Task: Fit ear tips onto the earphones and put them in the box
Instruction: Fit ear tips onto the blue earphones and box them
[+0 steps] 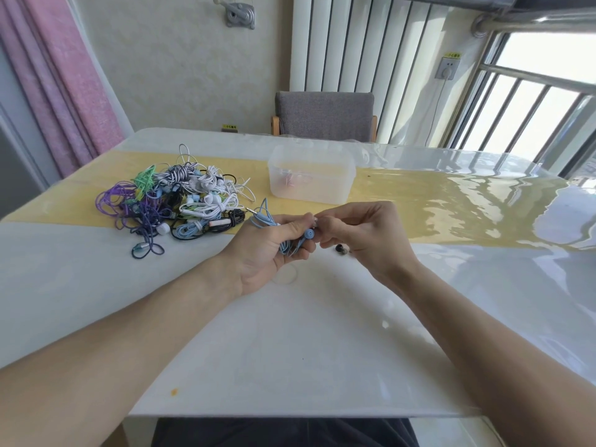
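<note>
Light-blue cable bunched in the left hand (274, 250), fingers curled round the light-blue earphones (298, 241), one round earbud peeking out by the thumb and the jack plug (251, 210) poking out toward the far side. Right hand (361, 235) comes in from the other side, its fingertips (322, 221) pinched together right at the top of the left hand's grip — whatever sits between them is too small to make out. Both hands hover over the white counter (290, 333), knuckles nearly touching. Just beside the right hand, a small black ear tip (342, 250) lies on the counter. Beyond the hands, the clear plastic box (311, 179) stands open on the yellow strip (403, 201) of the counter, with something pinkish, likely a cable, faintly visible inside. To the left, a tangled pile of earphones (177, 201) — purple, green, white, black, blue — lies heaped near the box but apart from it. A grey chair (324, 114) stands at the far edge.
</note>
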A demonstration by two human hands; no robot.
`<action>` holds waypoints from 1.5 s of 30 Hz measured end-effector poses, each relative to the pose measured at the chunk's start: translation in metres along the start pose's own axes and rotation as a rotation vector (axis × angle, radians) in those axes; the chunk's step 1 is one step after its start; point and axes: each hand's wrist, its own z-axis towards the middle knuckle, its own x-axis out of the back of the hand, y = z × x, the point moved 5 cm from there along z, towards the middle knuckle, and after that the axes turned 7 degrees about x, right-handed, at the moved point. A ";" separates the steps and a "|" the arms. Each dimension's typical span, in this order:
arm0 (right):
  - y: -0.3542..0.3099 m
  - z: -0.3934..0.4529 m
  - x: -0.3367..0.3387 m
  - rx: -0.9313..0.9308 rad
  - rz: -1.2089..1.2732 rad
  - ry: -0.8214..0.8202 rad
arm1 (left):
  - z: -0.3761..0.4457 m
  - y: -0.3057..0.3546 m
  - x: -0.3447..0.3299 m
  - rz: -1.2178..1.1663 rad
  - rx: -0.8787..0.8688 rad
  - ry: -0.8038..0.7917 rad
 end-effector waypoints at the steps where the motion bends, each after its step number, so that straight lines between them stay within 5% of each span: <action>1: 0.001 0.000 0.000 -0.006 0.005 0.005 | 0.000 -0.001 0.000 -0.008 0.011 -0.002; 24: 0.006 0.001 0.002 -0.081 0.105 -0.003 | 0.005 -0.010 0.000 -0.114 0.134 -0.076; 34: 0.015 0.001 -0.001 -0.114 0.058 0.016 | 0.006 -0.003 0.009 0.325 -0.228 0.090; 45: 0.009 0.002 0.001 -0.013 -0.105 0.016 | 0.008 -0.008 0.003 0.360 -0.228 0.044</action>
